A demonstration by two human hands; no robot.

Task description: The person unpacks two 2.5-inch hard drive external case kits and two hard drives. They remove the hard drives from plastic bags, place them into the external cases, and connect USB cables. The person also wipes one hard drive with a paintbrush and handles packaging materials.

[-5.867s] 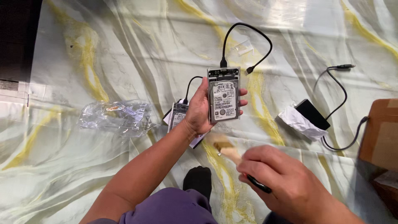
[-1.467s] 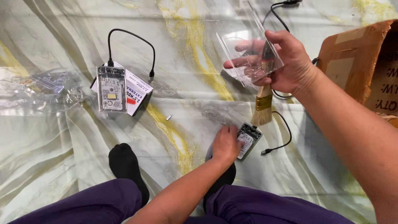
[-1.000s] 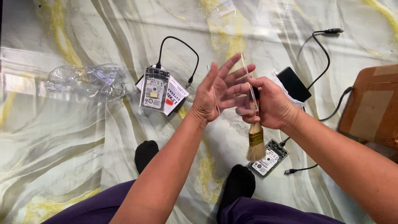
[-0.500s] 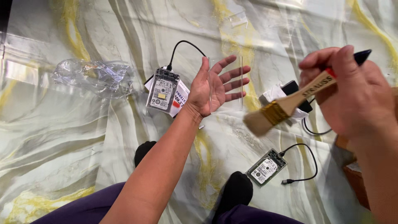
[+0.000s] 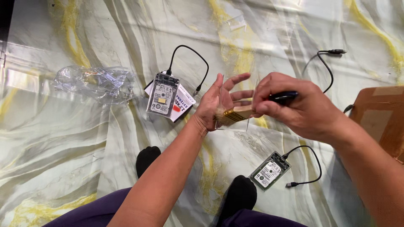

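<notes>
brush (image 5: 235, 114) held in right hand (image 5: 294, 105) grip, bristles on open left hand (image 5: 219, 103); marbled green-yellow floor (image 5: 63, 159)

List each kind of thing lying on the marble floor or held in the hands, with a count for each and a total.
Hard drives: 2
Cables: 3
Brush: 1, in the right hand, bristles against the left hand
Plastic bag: 1
Cardboard box: 1
Small box under one drive: 1
Total: 9

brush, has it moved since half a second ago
Yes. The brush has swung left, from beside the cardboard box onto the left palm.
</notes>
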